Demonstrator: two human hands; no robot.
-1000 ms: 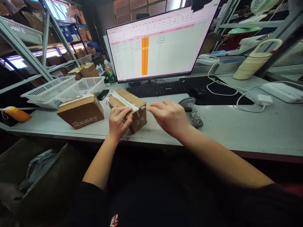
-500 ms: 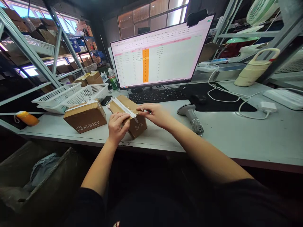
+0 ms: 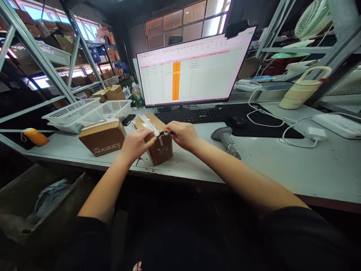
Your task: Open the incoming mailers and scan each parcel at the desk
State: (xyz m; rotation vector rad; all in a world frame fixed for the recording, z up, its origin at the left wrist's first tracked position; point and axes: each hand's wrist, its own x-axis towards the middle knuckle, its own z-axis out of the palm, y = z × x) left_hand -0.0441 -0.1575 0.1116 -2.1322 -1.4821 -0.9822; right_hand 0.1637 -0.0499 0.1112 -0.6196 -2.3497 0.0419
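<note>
A brown cardboard box [image 3: 160, 151] with white tape [image 3: 149, 125] along its top stands in front of me. My left hand [image 3: 137, 143] grips its upper left edge, thumb and fingers close to the tape's near end. Between the fingers of my right hand [image 3: 184, 134] is a slim dark tool, apparently a box cutter [image 3: 167, 133], held across the box's near top edge where the tape folds over. Fingers partly hide the cutter, so its tip is hard to make out. Left of my left hand sits a second brown box [image 3: 103, 141] printed with "beauty".
A barcode scanner [image 3: 226, 141] lies right of my right hand. Behind the box are a keyboard [image 3: 191, 116] and monitor [image 3: 203, 75]. White perforated baskets [image 3: 105, 111] stand at the left, and a cable [image 3: 284, 131] crosses the black mat. Below the desk's left edge is a bin [image 3: 76, 195].
My left hand has shifted up and left along the box edge. My right hand has turned slightly, with the box cutter now lying across the tape's near end. The view has tilted slightly.
</note>
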